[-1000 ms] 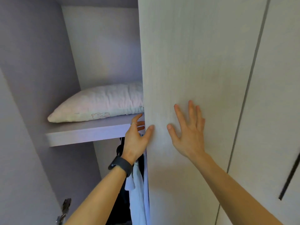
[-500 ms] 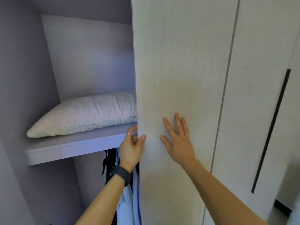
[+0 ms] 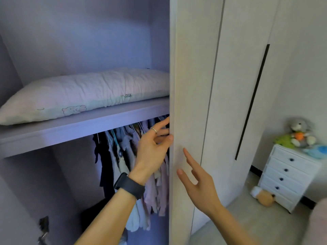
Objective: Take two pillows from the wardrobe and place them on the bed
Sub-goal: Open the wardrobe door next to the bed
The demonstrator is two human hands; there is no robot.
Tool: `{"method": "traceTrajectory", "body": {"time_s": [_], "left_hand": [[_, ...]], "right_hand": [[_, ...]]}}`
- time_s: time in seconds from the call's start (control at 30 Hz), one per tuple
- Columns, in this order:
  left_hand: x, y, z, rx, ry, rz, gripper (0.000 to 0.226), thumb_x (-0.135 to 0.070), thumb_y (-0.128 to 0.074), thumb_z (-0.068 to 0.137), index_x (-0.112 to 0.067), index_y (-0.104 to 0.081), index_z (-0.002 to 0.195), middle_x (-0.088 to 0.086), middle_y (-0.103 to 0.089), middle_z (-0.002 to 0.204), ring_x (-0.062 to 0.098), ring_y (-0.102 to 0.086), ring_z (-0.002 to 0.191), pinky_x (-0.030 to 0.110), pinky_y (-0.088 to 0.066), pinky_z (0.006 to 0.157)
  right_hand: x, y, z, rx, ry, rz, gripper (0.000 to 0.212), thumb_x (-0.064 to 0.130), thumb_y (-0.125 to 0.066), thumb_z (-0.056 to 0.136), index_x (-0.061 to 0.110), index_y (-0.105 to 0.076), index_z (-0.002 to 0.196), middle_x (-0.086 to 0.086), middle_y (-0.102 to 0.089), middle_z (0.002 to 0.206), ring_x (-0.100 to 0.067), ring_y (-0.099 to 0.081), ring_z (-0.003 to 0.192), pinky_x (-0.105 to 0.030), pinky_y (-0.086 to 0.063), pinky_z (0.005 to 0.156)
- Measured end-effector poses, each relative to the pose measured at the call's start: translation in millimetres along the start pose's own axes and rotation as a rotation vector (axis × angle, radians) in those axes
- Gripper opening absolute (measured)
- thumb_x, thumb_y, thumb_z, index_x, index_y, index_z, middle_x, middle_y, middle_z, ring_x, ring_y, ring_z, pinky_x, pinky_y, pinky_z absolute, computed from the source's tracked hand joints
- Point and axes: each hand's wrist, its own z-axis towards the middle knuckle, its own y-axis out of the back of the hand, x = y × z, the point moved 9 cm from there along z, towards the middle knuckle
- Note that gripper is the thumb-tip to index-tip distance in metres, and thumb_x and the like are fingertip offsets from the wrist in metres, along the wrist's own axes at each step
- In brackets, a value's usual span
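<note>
A pale pillow (image 3: 85,94) with small bear prints lies on the wardrobe shelf (image 3: 79,126), its right end hidden behind the wardrobe door (image 3: 191,85). My left hand (image 3: 154,147), with a ring and a dark wristband, is at the door's left edge with fingers spread and holds nothing. Lower on the door's front, my right hand (image 3: 198,183) is open with its fingertips close to the panel. Both hands are below the pillow. I see only this one pillow; no bed shows.
Several garments (image 3: 134,156) hang under the shelf. To the right is a closed door with a long dark handle (image 3: 251,103). A white drawer chest (image 3: 286,177) with plush toys (image 3: 300,133) on top stands at the right, another plush toy (image 3: 263,197) on the floor.
The door has swung further open, showing more of the pillow and the hanging clothes. My right hand has slid down the door and lifted its palm off; my left fingers have loosened at the edge.
</note>
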Motion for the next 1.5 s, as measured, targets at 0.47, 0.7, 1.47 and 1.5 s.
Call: {"method": "traceTrajectory", "body": {"time_s": [0.47, 0.7, 1.47, 1.5], "left_hand": [[-28.1, -137.9, -16.6, 0.391, -0.264, 0.015, 0.071, 0.007, -0.054, 0.092, -0.046, -0.053, 0.139, -0.012, -0.065, 0.123, 0.003, -0.064, 0.112, 0.022, -0.051, 0.096], [-23.4, -232.3, -12.1, 0.427, -0.699, 0.540, 0.094, -0.021, -0.071, 0.087, -0.044, -0.010, 0.156, 0.003, -0.021, 0.160, 0.031, -0.044, 0.134, 0.040, -0.050, 0.097], [38.3, -314.1, -1.3, 0.472, -0.659, 0.713, 0.084, -0.019, -0.069, 0.084, -0.033, -0.028, 0.156, 0.008, -0.030, 0.160, 0.029, -0.034, 0.145, 0.060, -0.031, 0.113], [50.7, -301.5, -5.4, 0.478, -0.604, 0.700, 0.076, -0.020, -0.068, 0.085, -0.030, -0.036, 0.153, 0.009, -0.038, 0.155, 0.030, -0.040, 0.140, 0.058, -0.034, 0.112]], "right_hand": [[-22.2, 112.2, -59.9, -0.462, -0.129, -0.040, 0.054, 0.024, -0.069, 0.096, 0.052, -0.050, 0.139, 0.025, -0.061, 0.132, -0.005, -0.059, 0.121, -0.018, -0.057, 0.082], [-43.4, 189.3, -70.5, -0.562, -0.208, -0.209, 0.048, 0.025, -0.068, 0.096, 0.038, -0.054, 0.140, 0.021, -0.067, 0.123, -0.001, -0.066, 0.103, -0.006, -0.049, 0.074], [-75.3, 252.8, -81.5, -0.756, -0.409, -0.484, 0.048, 0.018, -0.061, 0.096, 0.030, -0.048, 0.140, 0.015, -0.050, 0.126, -0.009, -0.057, 0.114, -0.032, -0.050, 0.096], [-74.5, 238.7, -89.3, -0.746, -0.395, -0.514, 0.046, 0.018, -0.064, 0.095, 0.029, -0.051, 0.138, 0.014, -0.049, 0.128, -0.010, -0.055, 0.118, -0.031, -0.048, 0.098]]}}
